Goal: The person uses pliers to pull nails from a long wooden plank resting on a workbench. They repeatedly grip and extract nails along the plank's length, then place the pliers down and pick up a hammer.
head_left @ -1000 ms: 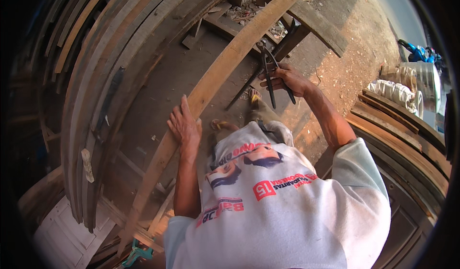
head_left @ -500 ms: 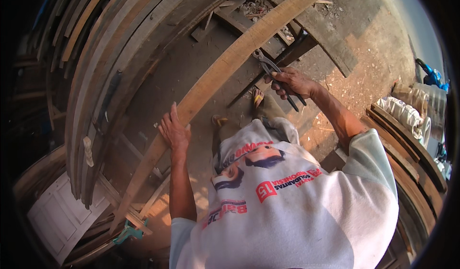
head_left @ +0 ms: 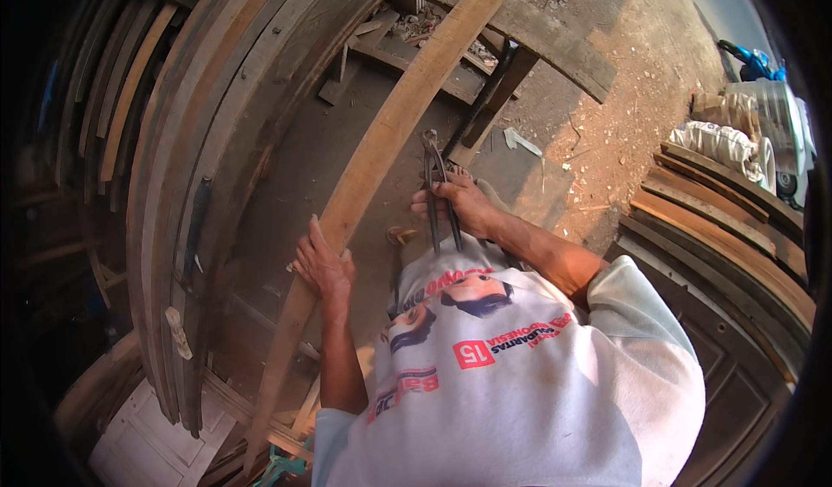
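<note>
A long wooden plank (head_left: 381,149) runs slantwise from the far top edge down to the lower left. My left hand (head_left: 325,260) grips it along its lower stretch, with the fingers over its face and edge. Just right of the plank, my right hand (head_left: 465,206) is closed round the handles of dark metal pincers (head_left: 429,171). Their jaws point away from me, apart from the wood, and the handle ends reach back close to my shirt.
Long boards (head_left: 217,123) stand stacked on the left, above a white panelled door (head_left: 160,431). Beyond the plank is a rough timber support (head_left: 555,41). More boards (head_left: 719,218) lie on the right, beside a white sack (head_left: 715,143) and a dark panelled door (head_left: 745,374).
My right hand has drawn the pincers leftward and nearer my body, turning them more upright. My left hand keeps its hold on the plank. The whole view has shifted a little.
</note>
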